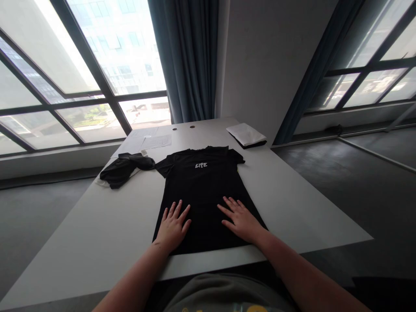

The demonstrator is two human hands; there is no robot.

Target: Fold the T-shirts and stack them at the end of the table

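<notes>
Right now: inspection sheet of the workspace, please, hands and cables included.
Surface: white table, two dark holes near the far edge.
Work item: black T-shirt laid out, white print toward its far end.
Clutter: crumpled dark bundle at left, papers behind it, flat white item at far right over something dark.
Hands: left hand and right hand palm-down on the T-shirt, open.
Cables: nothing seen on the table.
Surroundings: windows, blue curtains, grey floor.

Office-type interior. Evidence: a large white desk (302,208) with two round holes (192,127) near its far edge and printed papers (156,141) at far left; dark-framed windows (113,99), left and right; blue curtains (191,60); a plain wall (266,60); a bare grey floor (328,169). Outside, left: a many-windowed building (130,43).
</notes>
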